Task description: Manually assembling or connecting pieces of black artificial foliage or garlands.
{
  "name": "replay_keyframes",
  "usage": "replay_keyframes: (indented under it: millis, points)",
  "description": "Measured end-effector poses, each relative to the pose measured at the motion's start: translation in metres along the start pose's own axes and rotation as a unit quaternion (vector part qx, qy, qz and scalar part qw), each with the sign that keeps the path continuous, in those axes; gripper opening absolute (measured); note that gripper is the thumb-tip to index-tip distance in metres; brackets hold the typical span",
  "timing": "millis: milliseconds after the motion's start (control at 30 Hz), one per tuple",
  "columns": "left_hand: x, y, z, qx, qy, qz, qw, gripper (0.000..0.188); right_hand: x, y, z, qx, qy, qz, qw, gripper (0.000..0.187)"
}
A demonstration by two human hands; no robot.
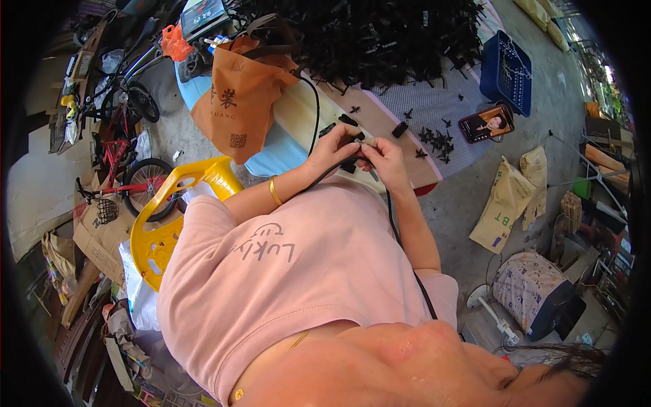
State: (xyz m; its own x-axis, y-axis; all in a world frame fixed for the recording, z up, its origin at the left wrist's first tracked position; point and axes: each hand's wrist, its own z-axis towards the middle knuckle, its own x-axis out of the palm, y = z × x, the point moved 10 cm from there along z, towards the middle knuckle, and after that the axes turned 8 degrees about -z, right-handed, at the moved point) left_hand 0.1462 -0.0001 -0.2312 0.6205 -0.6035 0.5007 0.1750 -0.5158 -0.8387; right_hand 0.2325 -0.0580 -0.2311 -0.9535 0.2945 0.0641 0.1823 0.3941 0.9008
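My left hand [332,150] and my right hand [384,161] meet in front of my chest, fingertips pinched together. Whatever small piece sits between them is too tiny to make out. A black cable [395,227] passes by the hands and runs down over my pink shirt. Just beyond the fingers lie a few small black parts [348,120] on the cloth-covered work surface [298,125]. To the right of my right hand is a single black cylindrical piece [401,129], with a scatter of small black plastic pieces [437,142] beside it.
At the far side rises a large heap of black parts [400,41]. An orange bag [237,102] stands left of my hands, near a yellow plastic chair [152,237]. On the right are a blue basket [505,74] and a phone [487,125] with its screen lit.
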Motion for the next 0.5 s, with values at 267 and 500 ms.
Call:
replay_keyframes:
  millis: [267,500]
  points:
    - [0.002,-0.013,-0.005,-0.004,-0.015,0.009,1.000,0.022,0.004,0.007,-0.005,-0.010,0.013,-0.023,1.000,0.013]
    - [-0.003,-0.018,-0.008,0.009,-0.012,0.216,0.976,0.018,0.010,-0.008,-0.008,0.041,0.035,0.007,0.999,0.016]
